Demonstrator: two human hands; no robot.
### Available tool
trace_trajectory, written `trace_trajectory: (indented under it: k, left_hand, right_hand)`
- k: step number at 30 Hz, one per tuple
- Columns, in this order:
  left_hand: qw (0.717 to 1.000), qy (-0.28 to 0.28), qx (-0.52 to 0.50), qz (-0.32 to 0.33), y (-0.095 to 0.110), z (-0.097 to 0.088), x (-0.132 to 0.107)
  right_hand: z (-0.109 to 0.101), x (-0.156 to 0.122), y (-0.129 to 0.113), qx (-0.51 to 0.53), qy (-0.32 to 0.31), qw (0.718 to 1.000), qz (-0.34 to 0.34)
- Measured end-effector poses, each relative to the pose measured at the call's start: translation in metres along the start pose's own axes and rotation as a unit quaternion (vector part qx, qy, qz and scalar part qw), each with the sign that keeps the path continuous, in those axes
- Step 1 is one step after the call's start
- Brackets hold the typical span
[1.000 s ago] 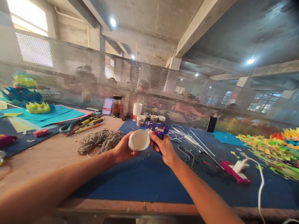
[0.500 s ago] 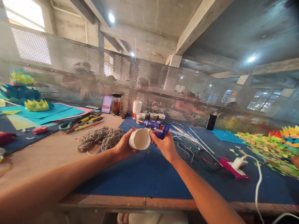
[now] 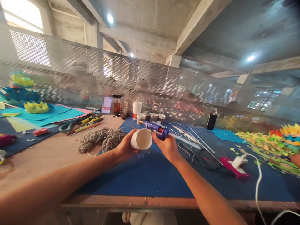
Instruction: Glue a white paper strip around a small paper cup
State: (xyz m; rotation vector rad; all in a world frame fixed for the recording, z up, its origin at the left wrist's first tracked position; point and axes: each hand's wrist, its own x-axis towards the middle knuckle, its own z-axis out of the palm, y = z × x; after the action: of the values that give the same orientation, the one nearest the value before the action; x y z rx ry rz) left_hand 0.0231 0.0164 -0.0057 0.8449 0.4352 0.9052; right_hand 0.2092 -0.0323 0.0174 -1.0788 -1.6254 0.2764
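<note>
My left hand (image 3: 124, 148) is wrapped round a white paper cup (image 3: 141, 139), held on its side with the open mouth facing me. My right hand (image 3: 167, 145) grips a blue glue gun (image 3: 155, 127), its nozzle pointing left over the top of the cup's rim. Both hands hover above the blue felt mat (image 3: 145, 178) at the table's middle. A clear glue stick (image 3: 182, 139) sticks out of the back of the gun to the right.
A pile of grey cord (image 3: 102, 139) lies left of my hands. Scissors and pens (image 3: 79, 125), coloured paper sheets (image 3: 44, 114), small jars (image 3: 150, 117), a black phone (image 3: 211, 122), a pink power strip with white plug (image 3: 234, 165) and paper flowers (image 3: 269, 143) surround the mat. People sit behind a perforated metal screen (image 3: 164, 84).
The glue gun has tilted from near upright to lying level, with its nozzle now over the cup's rim. The cup stays in my left hand.
</note>
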Motion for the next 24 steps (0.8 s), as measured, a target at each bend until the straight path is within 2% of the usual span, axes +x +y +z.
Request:
trace_trajectory:
  k: [3,5,9,14,20,24]
  left_hand:
    - [0.999,-0.020,-0.012,-0.024,0.001,0.000,0.000]
    - [0.999,-0.026,-0.014,-0.028,0.001,-0.001,0.000]
    - [0.999,-0.026,-0.024,-0.035,0.001,-0.005,0.002]
    - [0.996,-0.055,-0.042,-0.062,0.001,-0.007,0.003]
    - [0.990,-0.099,-0.032,-0.094,0.001,-0.009,0.003]
    - [0.988,-0.102,-0.029,-0.113,0.002,-0.010,0.002]
  right_hand:
    - [0.000,0.001,-0.008,0.069,-0.013,0.995,0.069]
    - [0.001,0.001,-0.010,0.099,-0.010,0.991,0.089]
    - [0.002,0.000,-0.009,0.115,0.000,0.989,0.090]
    - [0.004,0.001,-0.006,0.122,-0.006,0.987,0.106]
    - [0.005,0.001,-0.002,0.183,-0.012,0.975,0.127]
    - [0.006,0.000,0.000,0.228,-0.023,0.964,0.138]
